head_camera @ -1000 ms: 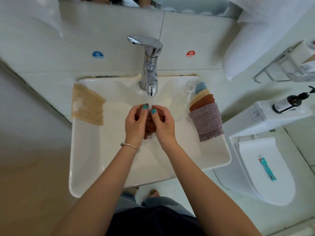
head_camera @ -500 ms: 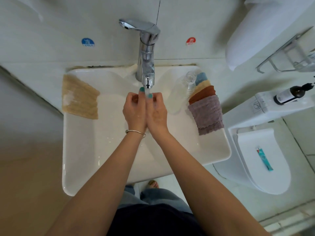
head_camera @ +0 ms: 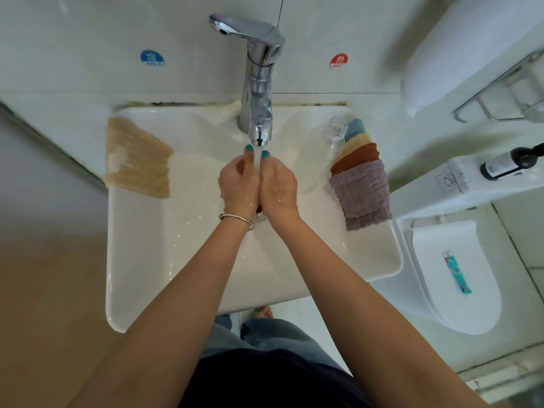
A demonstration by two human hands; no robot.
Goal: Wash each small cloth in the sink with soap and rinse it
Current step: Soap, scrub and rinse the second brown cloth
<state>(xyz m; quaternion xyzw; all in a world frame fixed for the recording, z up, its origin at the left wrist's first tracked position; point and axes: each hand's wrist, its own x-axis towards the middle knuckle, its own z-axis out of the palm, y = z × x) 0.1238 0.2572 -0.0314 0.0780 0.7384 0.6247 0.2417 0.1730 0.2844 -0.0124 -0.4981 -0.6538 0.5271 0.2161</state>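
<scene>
A small cloth point(head_camera: 259, 208), reddish-brown and almost hidden, sits squeezed between the left hand point(head_camera: 239, 184) and right hand point(head_camera: 278, 184), both curled and pressed together over the sink point(head_camera: 141, 260) under the tap point(head_camera: 259, 92)'s running stream; the rinse likely goes best if the wad is opened and turned under the water. Farther back, one tan cloth point(head_camera: 137, 160) drapes the left rim, four stacked cloths point(head_camera: 360, 184) overlap on the right, beside one clear bottle point(head_camera: 322, 151).

White tiled wall point(head_camera: 88, 39), toilet point(head_camera: 450, 275)
</scene>
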